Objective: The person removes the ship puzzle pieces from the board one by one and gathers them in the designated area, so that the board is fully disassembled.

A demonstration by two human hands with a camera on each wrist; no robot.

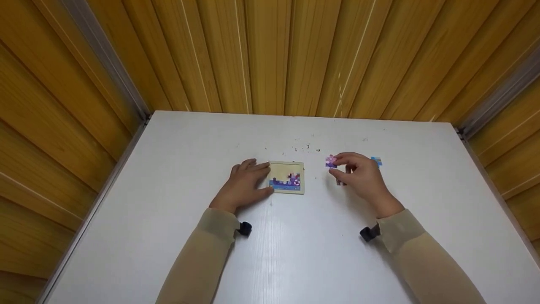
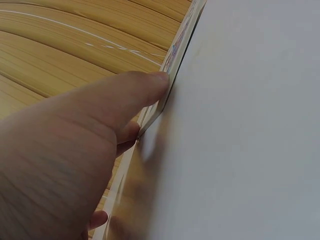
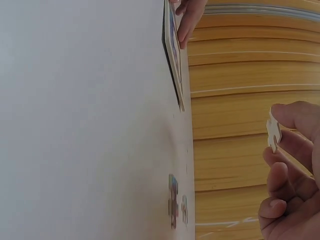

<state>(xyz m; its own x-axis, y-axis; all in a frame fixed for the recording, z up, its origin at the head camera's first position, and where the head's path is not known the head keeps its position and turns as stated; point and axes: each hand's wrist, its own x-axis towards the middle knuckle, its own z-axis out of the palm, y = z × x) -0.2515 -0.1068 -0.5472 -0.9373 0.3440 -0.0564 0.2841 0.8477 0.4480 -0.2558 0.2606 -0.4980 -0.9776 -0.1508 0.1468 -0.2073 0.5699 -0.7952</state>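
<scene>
A small square wooden puzzle tray (image 1: 287, 162) lies on the table, its lower part filled with purple, pink and blue pieces and its upper part bare. My left hand (image 1: 246, 185) rests at the tray's left side with fingers spread, thumb by the near corner and forefinger by the far one. In the left wrist view the thumb (image 2: 145, 90) presses the tray's edge. To the right of the tray, my right hand (image 1: 360, 175) pinches a pink and purple jigsaw piece (image 1: 330, 161) between thumb and fingertips, raised above the table. The right wrist view shows this piece's pale edge (image 3: 273, 132).
Below the right hand lies another jigsaw piece (image 1: 341, 183), partly hidden by it. A blue piece (image 1: 376, 161) shows just beyond that hand. Dark specks mark the white table (image 1: 168, 169) behind the tray. Yellow wood-look panels (image 1: 270, 59) wall the back and sides.
</scene>
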